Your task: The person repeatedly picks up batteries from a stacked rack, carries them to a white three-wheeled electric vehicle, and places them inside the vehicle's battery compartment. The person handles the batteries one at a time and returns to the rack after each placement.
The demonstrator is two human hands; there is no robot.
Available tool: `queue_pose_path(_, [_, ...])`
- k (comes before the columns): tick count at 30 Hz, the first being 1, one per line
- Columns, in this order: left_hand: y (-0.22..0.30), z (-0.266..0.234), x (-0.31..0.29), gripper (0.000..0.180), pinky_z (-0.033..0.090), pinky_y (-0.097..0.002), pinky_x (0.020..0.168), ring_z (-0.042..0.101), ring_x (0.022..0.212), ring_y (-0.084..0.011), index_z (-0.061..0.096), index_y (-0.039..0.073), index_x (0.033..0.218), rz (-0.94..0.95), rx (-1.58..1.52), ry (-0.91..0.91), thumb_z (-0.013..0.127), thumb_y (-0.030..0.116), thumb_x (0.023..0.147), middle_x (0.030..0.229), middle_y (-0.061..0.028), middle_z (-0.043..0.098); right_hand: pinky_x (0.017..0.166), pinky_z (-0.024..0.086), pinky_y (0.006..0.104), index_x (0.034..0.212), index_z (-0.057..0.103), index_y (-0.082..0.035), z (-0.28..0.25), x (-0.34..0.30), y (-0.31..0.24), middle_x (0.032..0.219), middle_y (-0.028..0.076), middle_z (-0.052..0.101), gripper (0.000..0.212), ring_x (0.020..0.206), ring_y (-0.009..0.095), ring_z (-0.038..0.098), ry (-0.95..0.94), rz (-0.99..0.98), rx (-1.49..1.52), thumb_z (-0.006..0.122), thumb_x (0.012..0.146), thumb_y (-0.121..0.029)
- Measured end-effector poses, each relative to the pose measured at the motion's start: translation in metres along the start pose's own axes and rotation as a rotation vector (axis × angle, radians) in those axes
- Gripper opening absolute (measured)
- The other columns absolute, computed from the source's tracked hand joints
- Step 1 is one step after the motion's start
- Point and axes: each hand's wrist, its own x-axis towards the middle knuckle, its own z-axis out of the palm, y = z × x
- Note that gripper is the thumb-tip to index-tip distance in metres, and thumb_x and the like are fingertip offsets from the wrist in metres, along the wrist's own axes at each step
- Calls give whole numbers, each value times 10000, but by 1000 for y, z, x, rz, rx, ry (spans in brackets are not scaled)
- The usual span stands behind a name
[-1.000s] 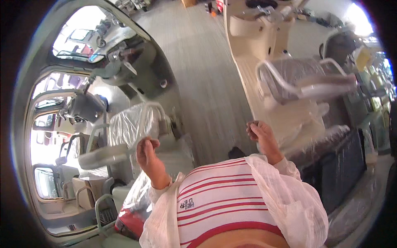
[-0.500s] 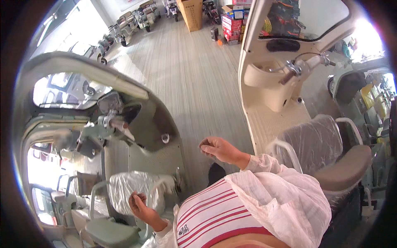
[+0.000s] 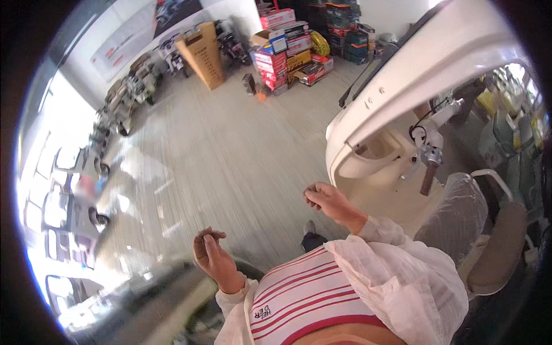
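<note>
From afar, I hold my left hand (image 3: 216, 257) loosely curled, my right hand (image 3: 329, 202) half-closed, both empty, above the grey wood-grained floor (image 3: 213, 155); a cream, curved-shelled handlebar vehicle (image 3: 399, 89) stands toward its right edge.

Lighting: bright, entering chiefly from the left, where the windows (image 3: 54, 129) are overexposed to plain white. The floor (image 3: 230, 155) carries pale glare patches on that side. The inner face of the cream vehicle (image 3: 402, 86) at right lies in softer shade. Sharpness: the green vehicle (image 3: 149, 299) at lower left is smeared (apparently motion blur); distant boxes (image 3: 273, 66) are soft. Distortion: straight edges bow toward the rim, corners are black, and blue fringing marks the left margin.
</note>
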Motion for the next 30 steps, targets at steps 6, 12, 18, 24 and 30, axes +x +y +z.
queue_pose_path(6, [-93,24,158,219,454,-317,727,569,779,-152,611,-3,1092,-36,117,29,550,188,1003,921,-61,631,655,452,279,983,614,-24,26,222,-59,851,22,602,269,756,107,534,-85,-72,-9,562,955,-286])
queue_pose_path(12, [-146,54,296,280,429,-283,695,529,762,-162,582,-12,1096,-12,343,192,535,249,1008,844,-64,574,635,453,296,927,602,-12,33,432,-124,810,18,587,262,731,110,535,-144,-227,-41,562,938,-271])
queue_pose_path(18, [-262,107,426,320,407,-284,691,475,761,-154,580,-33,1124,-178,418,328,524,254,996,826,-50,524,644,447,260,997,618,-25,-56,581,-147,836,1,593,292,744,91,528,-216,-268,-38,569,978,-312])
queue_pose_path(24, [-375,241,599,318,398,-296,698,439,749,-156,592,-29,1103,-152,314,148,514,259,991,818,-42,497,618,434,270,984,634,-26,-252,649,-120,824,10,601,266,715,105,528,372,-215,-228,604,933,-285])
queue_pose_path(30, [-530,431,723,254,413,-270,688,504,734,-121,616,-2,1069,-199,98,-225,538,228,995,795,-34,563,653,447,290,1026,630,-19,-393,648,-148,845,30,608,291,734,121,542,924,-163,178,603,943,-297])
